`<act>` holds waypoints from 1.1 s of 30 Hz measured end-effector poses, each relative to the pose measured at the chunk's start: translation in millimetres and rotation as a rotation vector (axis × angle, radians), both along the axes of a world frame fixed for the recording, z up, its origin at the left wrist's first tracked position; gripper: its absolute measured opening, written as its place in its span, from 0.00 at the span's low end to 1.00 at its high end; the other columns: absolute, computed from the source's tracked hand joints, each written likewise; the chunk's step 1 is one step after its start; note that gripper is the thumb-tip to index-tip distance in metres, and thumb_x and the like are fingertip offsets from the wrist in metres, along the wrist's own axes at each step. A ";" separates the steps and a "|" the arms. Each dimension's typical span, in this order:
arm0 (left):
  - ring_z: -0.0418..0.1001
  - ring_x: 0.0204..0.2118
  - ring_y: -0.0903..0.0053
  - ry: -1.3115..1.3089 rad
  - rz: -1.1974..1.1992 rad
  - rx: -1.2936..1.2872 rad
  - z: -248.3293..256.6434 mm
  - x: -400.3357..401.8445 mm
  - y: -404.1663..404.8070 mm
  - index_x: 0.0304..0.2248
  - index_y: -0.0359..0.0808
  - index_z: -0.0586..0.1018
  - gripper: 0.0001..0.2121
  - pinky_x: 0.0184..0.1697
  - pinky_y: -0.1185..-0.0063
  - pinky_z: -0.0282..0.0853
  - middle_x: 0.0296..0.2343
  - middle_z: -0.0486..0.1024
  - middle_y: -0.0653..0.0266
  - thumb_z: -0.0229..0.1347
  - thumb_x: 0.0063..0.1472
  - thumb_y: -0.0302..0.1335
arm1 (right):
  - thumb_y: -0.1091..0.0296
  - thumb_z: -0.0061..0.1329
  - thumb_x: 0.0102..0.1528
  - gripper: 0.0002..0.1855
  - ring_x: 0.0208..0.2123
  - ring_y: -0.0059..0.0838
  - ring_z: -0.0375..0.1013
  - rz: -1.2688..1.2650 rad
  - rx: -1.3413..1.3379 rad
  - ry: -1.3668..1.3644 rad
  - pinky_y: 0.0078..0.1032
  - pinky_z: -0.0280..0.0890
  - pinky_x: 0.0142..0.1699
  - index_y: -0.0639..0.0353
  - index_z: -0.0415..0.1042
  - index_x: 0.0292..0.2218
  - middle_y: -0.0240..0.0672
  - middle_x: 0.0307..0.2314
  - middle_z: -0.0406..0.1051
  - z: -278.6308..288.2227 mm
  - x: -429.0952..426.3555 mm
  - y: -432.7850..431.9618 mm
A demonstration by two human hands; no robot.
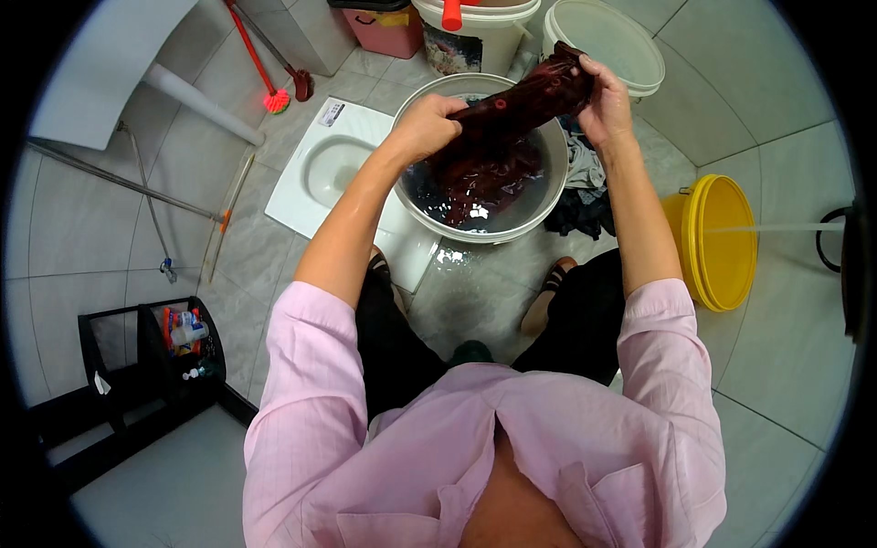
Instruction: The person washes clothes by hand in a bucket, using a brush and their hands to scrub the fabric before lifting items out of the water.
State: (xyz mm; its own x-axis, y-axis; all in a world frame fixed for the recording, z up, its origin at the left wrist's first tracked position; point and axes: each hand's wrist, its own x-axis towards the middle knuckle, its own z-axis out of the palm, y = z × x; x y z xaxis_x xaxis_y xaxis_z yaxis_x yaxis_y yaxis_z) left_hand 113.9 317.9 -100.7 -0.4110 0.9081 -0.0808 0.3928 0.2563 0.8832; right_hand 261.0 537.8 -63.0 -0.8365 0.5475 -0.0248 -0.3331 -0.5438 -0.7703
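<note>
A wet dark red garment (524,106) is stretched between my hands over a white plastic bucket (479,236) of water. My left hand (431,127) grips it near the bucket's left side. Higher up at the right, my right hand (606,99) holds its other end, fingers closed on the cloth. The lower part of the garment lies in the dark water. Just right of the bucket, a pile of grey and black clothes (582,171) rests on the tiled floor.
A squat toilet (294,185) adjoins the bucket on the left. Behind stand a white bucket (510,41) with a red handle over it, another pale bucket (603,41) and a pink bin (387,31). Water streams into a yellow bucket (695,240) at right. Brushes (276,101) lean at left.
</note>
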 end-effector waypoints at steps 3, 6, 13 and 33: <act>0.71 0.27 0.68 0.124 0.033 -0.097 -14.8 0.9 1.7 0.31 0.35 0.76 0.12 0.33 0.76 0.64 0.23 0.74 0.56 0.53 0.43 0.27 | 0.65 0.43 0.52 0.08 0.29 0.27 0.69 0.092 -0.057 0.078 0.27 0.66 0.40 0.61 0.67 0.31 0.31 0.24 0.67 8.7 -2.0 -11.5; 0.70 0.28 0.72 0.110 -0.025 -0.171 -48.4 -6.4 0.8 0.30 0.34 0.77 0.11 0.34 0.77 0.64 0.23 0.74 0.58 0.53 0.43 0.27 | 0.64 0.42 0.54 0.10 0.30 0.29 0.69 0.175 -0.085 0.212 0.27 0.66 0.40 0.61 0.67 0.28 0.33 0.26 0.69 35.9 5.5 -30.6; 0.70 0.28 0.75 -0.152 0.035 -0.079 -60.2 -7.8 12.1 0.26 0.31 0.71 0.09 0.32 0.77 0.64 0.23 0.73 0.59 0.54 0.41 0.24 | 0.63 0.40 0.55 0.11 0.34 0.30 0.70 0.061 0.013 0.244 0.27 0.66 0.42 0.61 0.68 0.33 0.36 0.30 0.71 64.8 15.2 -20.9; 0.72 0.18 0.76 -0.542 -0.092 -0.617 -77.8 20.9 -3.7 0.35 0.33 0.72 0.17 0.17 0.79 0.68 0.22 0.74 0.60 0.44 0.41 0.15 | 0.61 0.51 0.36 0.34 0.46 0.40 0.64 0.858 1.491 -1.003 0.28 0.59 0.48 0.58 0.62 0.47 0.49 0.43 0.63 -135.4 -39.8 -99.5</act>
